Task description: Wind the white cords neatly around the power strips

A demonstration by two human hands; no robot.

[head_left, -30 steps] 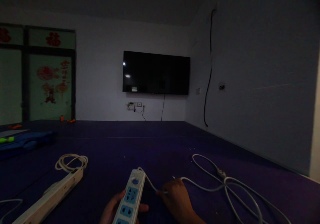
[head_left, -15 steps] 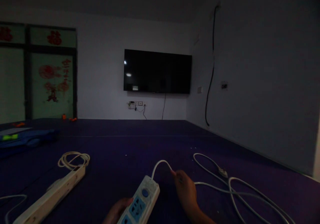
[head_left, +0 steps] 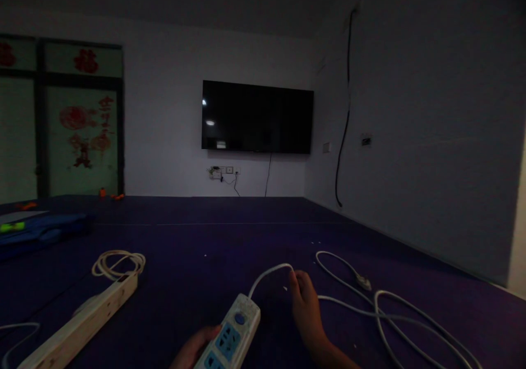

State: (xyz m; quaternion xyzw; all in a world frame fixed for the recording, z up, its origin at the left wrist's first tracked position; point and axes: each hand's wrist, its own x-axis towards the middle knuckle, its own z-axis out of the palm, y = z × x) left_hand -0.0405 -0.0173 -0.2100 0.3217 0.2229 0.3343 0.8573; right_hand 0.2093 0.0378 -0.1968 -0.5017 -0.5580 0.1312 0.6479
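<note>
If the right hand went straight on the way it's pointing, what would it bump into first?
Past the white cord it pinches, the right hand seems to have a free way over the purple floor until the wall below the TV, though depth is unclear; it might touch the floor first.

The person's grips number two: one left grip (head_left: 195,347) and one right grip (head_left: 306,306). Power strips also number two, one held power strip (head_left: 246,330) and one other power strip (head_left: 84,325). On the held one are one round button (head_left: 240,318), one white lead (head_left: 267,273) and two blue socket panels (head_left: 228,341) in view — the second cut off below. There is one visible plug (head_left: 363,283), one coil of cord (head_left: 117,265), one hanging dark cable (head_left: 345,133), one television (head_left: 257,118), three orange objects (head_left: 27,206), one bright green item (head_left: 12,227) and two large red characters (head_left: 86,61) — wall plates (head_left: 224,170) under the television are too small to count surely
</note>
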